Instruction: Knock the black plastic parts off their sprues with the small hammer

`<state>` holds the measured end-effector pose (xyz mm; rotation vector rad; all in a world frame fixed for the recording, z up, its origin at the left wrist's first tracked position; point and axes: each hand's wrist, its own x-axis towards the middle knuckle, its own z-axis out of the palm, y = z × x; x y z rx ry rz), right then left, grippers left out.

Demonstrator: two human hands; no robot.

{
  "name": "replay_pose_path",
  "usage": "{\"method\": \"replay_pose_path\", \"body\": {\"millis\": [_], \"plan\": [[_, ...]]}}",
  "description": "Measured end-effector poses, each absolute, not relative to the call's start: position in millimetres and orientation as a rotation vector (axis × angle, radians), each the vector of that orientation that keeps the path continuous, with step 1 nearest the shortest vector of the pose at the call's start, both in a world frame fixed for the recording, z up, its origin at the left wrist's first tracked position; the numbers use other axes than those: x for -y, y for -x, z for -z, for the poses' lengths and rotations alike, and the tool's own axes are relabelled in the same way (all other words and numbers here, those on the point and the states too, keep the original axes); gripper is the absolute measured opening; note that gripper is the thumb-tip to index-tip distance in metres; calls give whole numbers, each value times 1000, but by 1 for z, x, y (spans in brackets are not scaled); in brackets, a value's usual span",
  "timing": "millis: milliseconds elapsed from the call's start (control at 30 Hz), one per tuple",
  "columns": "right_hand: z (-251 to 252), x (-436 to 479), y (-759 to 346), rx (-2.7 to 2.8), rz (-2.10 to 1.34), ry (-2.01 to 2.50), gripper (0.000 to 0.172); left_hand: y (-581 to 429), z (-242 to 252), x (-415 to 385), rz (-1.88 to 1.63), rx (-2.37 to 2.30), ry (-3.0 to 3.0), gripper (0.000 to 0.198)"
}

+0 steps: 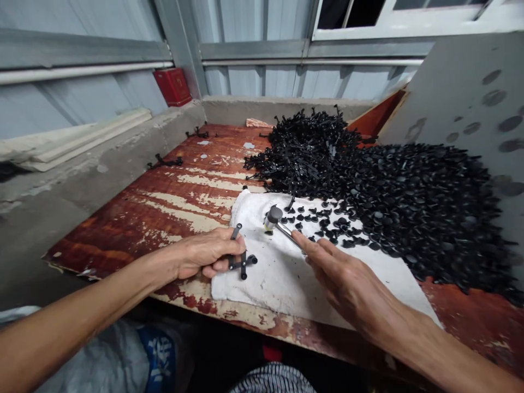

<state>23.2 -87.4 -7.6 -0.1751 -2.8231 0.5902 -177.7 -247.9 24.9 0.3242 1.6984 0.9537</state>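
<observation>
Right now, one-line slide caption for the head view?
Left hand holds a black plastic cross-shaped moulding over a white cloth; right hand grips a small metal-handled hammer beside heaped black plastic pieces.

black plastic fittings (409,213), white cloth (278,289), peeling red-brown plywood (164,218)

The right hand (347,278) hides the grip of the hammer (275,217), the left fingers (223,245) cover part of the black piece (243,263), the left forearm (69,322) and right forearm (450,355) run off the picture's edges, the window (393,13) is cut off above, and single parts in the heap (413,213) are too small to tell apart
</observation>
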Motion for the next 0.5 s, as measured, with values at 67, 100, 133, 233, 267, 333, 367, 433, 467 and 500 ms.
{"method": "replay_pose_path", "body": {"millis": [67,100,133,233,267,333,367,433,467,500], "plan": [[7,80,-13,2879,-497,180,62,178,-27,247,-972,-1670,-354,28],[8,78,-10,2897,-461,190,62,178,-27,247,-982,-1669,-387,28],[8,76,-10,2908,-433,205,63,178,-26,246,-987,-1681,-436,29],[9,76,-20,2889,-430,257,64,179,-22,242,-960,-1750,-629,32],[8,76,-25,2875,-464,261,63,179,-21,240,-943,-1762,-687,33],[6,78,-35,2826,-569,265,59,179,-18,236,-917,-1765,-777,33],[5,79,-39,2789,-627,273,56,178,-16,233,-903,-1767,-814,32],[5,81,-46,2688,-724,306,51,178,-14,227,-850,-1778,-889,29],[5,82,-50,2644,-764,333,49,177,-13,224,-819,-1788,-929,28],[6,82,-53,2609,-801,361,48,177,-12,220,-791,-1798,-969,28]]}}
